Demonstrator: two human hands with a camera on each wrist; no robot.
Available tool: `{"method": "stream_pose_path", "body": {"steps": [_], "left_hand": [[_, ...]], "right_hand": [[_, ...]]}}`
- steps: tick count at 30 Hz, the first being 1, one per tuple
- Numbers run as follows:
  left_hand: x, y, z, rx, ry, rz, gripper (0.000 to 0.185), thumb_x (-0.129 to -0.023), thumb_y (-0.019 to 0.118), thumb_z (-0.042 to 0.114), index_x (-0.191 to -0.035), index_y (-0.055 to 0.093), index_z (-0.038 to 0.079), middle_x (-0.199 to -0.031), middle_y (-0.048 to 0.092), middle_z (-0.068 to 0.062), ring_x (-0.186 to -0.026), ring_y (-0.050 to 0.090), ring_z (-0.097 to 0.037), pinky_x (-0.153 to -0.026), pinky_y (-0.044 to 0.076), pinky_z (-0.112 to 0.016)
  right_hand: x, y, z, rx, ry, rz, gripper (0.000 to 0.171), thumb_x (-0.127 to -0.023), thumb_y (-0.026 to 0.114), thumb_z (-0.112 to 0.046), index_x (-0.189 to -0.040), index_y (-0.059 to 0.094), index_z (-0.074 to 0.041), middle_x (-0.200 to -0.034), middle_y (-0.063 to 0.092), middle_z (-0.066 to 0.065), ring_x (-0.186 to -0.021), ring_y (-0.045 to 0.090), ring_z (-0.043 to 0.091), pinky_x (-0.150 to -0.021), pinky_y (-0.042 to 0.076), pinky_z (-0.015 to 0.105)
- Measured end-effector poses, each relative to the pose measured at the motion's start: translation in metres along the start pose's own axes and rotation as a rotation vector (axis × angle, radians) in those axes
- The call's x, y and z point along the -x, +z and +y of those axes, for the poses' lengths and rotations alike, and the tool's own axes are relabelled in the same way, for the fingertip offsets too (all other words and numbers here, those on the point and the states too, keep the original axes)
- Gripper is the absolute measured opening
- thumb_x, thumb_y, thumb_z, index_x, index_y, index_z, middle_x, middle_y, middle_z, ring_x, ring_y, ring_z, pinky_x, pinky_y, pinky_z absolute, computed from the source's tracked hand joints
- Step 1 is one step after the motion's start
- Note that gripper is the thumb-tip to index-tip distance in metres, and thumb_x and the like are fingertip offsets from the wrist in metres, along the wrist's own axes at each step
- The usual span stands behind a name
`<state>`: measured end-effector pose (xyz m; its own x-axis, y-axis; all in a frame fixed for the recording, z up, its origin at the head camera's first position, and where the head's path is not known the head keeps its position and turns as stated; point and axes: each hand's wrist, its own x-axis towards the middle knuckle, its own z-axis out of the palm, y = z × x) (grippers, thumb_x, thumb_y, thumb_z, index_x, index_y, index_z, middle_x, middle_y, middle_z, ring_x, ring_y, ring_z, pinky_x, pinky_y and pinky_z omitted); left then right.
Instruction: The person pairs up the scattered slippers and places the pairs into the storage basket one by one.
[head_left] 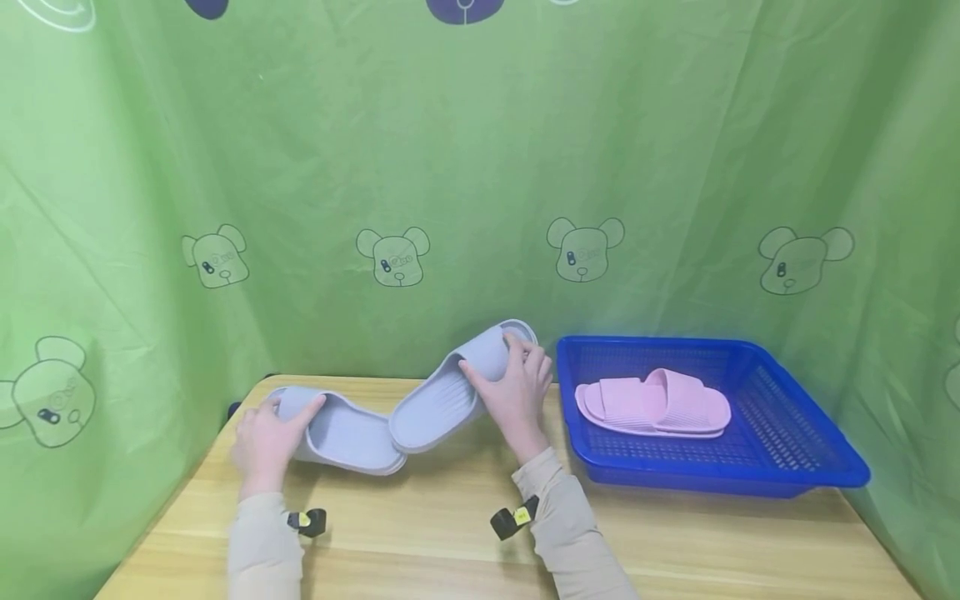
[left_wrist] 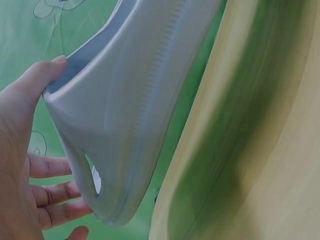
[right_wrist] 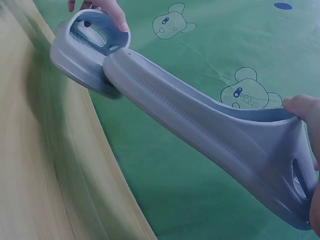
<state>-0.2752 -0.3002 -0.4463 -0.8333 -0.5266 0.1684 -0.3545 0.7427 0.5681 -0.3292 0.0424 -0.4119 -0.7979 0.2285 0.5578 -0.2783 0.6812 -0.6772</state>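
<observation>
Two pale blue-grey slippers are held up over the table, one in each hand. My left hand (head_left: 268,442) grips the left slipper (head_left: 348,433) by its strap, with the thumb on the strap's edge and the fingers around the toe end. In the head view my right hand (head_left: 517,387) holds the right slipper (head_left: 435,408) the same way, its toe end tilted up toward the back. The heel of the right slipper overlaps the left slipper's heel. In the right wrist view the strap's side opening shows near the fingers, and both soles face the table.
A blue plastic basket (head_left: 795,479) stands on the right of the wooden table (head_left: 420,542). Inside it lies a pair of pink slippers (head_left: 667,404), one nested against the other. A green curtain (head_left: 480,167) with bear-head prints hangs behind and along both sides.
</observation>
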Motion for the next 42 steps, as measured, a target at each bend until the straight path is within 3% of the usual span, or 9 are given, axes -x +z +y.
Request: {"method": "stream_pose_path", "body": {"steps": [9,22,33,42], "left_hand": [[0.005,0.0,0.018,-0.013,-0.02,-0.012,0.115,-0.066,0.042,0.095,-0.146,0.042,0.011,-0.138,0.048,-0.027,-0.123,0.045,-0.045,-0.088,0.043,-0.065],[0.014,0.008,0.036,-0.033,-0.005,-0.002,0.118,-0.068,0.041,0.094,-0.144,0.04,0.004,-0.137,0.047,-0.027,-0.121,0.046,-0.046,-0.091,0.04,-0.064],[0.019,0.01,0.044,-0.031,-0.002,0.028,0.115,-0.071,0.044,0.091,-0.141,0.04,-0.001,-0.134,0.048,-0.027,-0.119,0.047,-0.045,-0.089,0.039,-0.064],[0.021,0.012,0.047,-0.02,0.007,0.061,0.114,-0.071,0.048,0.089,-0.14,0.04,-0.001,-0.135,0.049,-0.027,-0.118,0.048,-0.044,-0.089,0.036,-0.063]], "right_hand": [[0.003,0.003,-0.003,0.044,0.026,0.033,0.09,-0.071,0.074,-0.067,-0.139,0.049,-0.013,-0.117,0.044,0.013,-0.107,0.037,0.03,-0.095,0.033,0.044],[0.01,0.012,-0.003,0.09,0.065,0.006,0.09,-0.07,0.07,-0.071,-0.139,0.046,-0.018,-0.11,0.039,0.01,-0.102,0.034,0.028,-0.09,0.034,0.042],[0.013,0.015,-0.006,0.112,0.055,-0.017,0.084,-0.07,0.069,-0.073,-0.136,0.048,-0.026,-0.106,0.037,0.01,-0.098,0.033,0.026,-0.085,0.033,0.039],[0.017,0.021,-0.008,0.082,0.049,-0.015,0.087,-0.069,0.071,-0.072,-0.138,0.048,-0.024,-0.106,0.036,0.009,-0.098,0.033,0.025,-0.085,0.033,0.039]]}}
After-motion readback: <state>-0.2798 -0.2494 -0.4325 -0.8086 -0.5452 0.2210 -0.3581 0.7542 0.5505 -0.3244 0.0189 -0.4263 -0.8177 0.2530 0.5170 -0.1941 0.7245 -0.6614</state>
